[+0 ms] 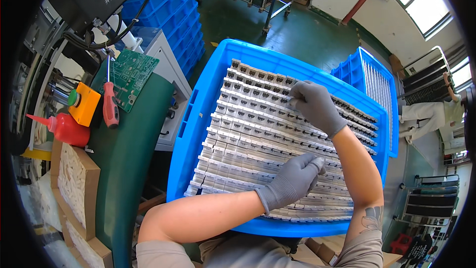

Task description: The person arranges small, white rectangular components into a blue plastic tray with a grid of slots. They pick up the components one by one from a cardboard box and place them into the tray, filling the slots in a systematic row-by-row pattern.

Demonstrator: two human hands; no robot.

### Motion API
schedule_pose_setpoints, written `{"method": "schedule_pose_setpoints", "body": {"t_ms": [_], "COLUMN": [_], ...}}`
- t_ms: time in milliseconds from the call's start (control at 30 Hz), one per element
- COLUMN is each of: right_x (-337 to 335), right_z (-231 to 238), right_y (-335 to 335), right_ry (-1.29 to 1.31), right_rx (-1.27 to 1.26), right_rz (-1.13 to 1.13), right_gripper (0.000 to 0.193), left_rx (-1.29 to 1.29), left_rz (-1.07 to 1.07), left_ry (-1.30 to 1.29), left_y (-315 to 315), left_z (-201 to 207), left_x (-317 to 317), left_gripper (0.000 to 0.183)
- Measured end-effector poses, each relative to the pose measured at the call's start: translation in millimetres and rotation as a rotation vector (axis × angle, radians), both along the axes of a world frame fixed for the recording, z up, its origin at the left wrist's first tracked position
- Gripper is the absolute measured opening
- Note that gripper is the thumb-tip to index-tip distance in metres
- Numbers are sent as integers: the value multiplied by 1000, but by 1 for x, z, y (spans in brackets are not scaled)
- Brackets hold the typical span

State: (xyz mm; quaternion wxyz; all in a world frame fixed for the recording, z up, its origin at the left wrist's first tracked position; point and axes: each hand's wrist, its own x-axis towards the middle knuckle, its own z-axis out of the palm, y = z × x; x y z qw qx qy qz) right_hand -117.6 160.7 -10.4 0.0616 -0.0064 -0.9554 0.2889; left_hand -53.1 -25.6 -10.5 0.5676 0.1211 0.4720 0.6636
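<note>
A large blue plastic crate (198,114) lies in front of me, lined with rows of small silvery metal blocks (238,141). Dark pieces show on the blocks of the farther rows. My right hand (317,106), in a grey knit glove, is over the far rows right of the middle, its fingers curled and closed at the blocks. Nearer to me, my left hand (293,181), gloved alike, hovers over or rests on the nearer rows with its fingers bent together and thumb against them. What either hand holds, if anything, is hidden by the fingers.
Left stands a green-topped bench (119,159) with a green circuit board (134,77), a red-handled screwdriver (109,106), a red bottle (72,131) and an orange button box (85,104). Blue crates (168,15) are stacked behind; another filled crate (357,72) stands right. A person (429,111) is far right.
</note>
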Motion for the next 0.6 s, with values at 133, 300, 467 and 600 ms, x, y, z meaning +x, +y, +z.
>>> {"method": "schedule_pose_setpoints", "body": {"t_ms": [133,300,467,600], "right_x": [-2,-4,-9,-12], "right_z": [-1,-3,6,8], "right_y": [-5,-7,-14,-19], "right_ry": [-45,-8,-109,-138], "right_rx": [130,245,327,439], "right_rz": [-40,-47,-29,-34], "right_gripper": [6,8,11,9], "left_rx": [-9,-7,-10,-19], "left_rz": [-7,-12,-18,-25], "left_ry": [0,27,32,26], "left_y": [0,0,0,1], "left_z": [0,0,-4,-3], "left_x": [-1,0,1,0], "left_gripper": [35,36,37,37]}}
